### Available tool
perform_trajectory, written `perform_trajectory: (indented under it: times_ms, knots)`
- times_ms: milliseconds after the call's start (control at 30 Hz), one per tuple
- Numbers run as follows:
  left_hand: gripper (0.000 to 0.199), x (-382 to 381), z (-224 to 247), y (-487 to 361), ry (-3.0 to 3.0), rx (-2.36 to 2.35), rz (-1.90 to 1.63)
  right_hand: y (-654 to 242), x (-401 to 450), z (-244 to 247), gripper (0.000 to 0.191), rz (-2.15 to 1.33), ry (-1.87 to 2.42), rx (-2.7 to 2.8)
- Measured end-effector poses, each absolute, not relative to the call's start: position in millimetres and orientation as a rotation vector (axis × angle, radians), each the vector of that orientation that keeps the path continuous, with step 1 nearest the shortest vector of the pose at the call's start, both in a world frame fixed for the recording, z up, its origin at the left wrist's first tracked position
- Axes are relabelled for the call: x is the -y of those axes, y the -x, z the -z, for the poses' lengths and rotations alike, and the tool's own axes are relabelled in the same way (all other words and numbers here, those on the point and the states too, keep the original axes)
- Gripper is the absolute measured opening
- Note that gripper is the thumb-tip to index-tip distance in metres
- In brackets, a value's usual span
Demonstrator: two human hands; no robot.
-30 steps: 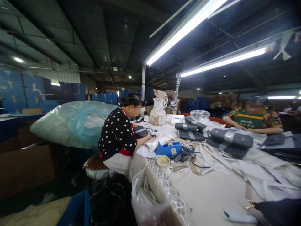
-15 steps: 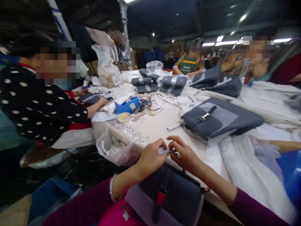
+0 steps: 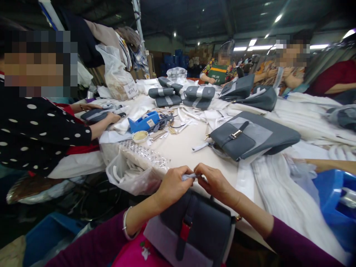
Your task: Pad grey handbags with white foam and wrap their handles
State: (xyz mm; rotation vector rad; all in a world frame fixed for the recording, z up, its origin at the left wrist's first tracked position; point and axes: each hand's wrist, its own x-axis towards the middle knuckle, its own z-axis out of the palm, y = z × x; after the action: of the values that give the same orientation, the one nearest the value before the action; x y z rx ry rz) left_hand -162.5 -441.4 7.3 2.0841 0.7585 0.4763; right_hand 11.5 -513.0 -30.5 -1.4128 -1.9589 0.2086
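A dark grey bag [image 3: 205,226] with a strap and a red-covered buckle leans on my lap at the table's near edge. Above its top, my left hand [image 3: 174,185] pinches a thin, pale grey wrapped strip [image 3: 189,177]. My right hand [image 3: 215,183] meets it from the other side, its fingers closed on the strip's darker end; the fingertips of both hands nearly touch. Further up the table lies another dark grey bag [image 3: 250,135] with a gold clasp and a pale sheet around its body.
A blue tape dispenser [image 3: 144,122], a small round tub [image 3: 140,137] and scraps lie left of centre. A plastic bag of white pieces [image 3: 133,178] hangs at the near left edge. Wrapped bags [image 3: 198,95] stand behind. A person in polka dots [image 3: 41,129] works at left; others are beyond.
My right hand's raised fingers have closed down onto the strip, and both hands are closer together. The view has shifted slightly right. The person at left still handles a dark item.
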Motion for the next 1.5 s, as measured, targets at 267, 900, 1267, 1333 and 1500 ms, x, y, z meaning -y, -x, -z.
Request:
perform_trajectory:
  times_ms: [267,900,1267,1333,1500]
  knots:
    - [0.016,437.1,-2.0,162.5,-1.649,-0.667,-0.409,-13.9,514.2,8.5,0.012,-1.019,1.201,1.500]
    - [0.031,435.9,-10.0,160.7,-1.610,-0.631,-0.200,-14.4,533.8,0.4,0.022,-0.857,1.220,1.359]
    - [0.034,422.2,10.6,166.1,-1.892,-0.649,-0.250,-167.7,734.1,-35.4,0.035,0.150,1.986,0.079]
    - [0.035,422.7,13.7,167.2,-1.909,-0.647,-0.259,-181.0,748.3,-27.8,0.032,-0.008,2.027,0.049]
    - [0.034,421.8,20.8,168.9,-1.930,-0.646,-0.272,-181.5,744.1,-6.7,0.037,-0.146,1.975,0.047]
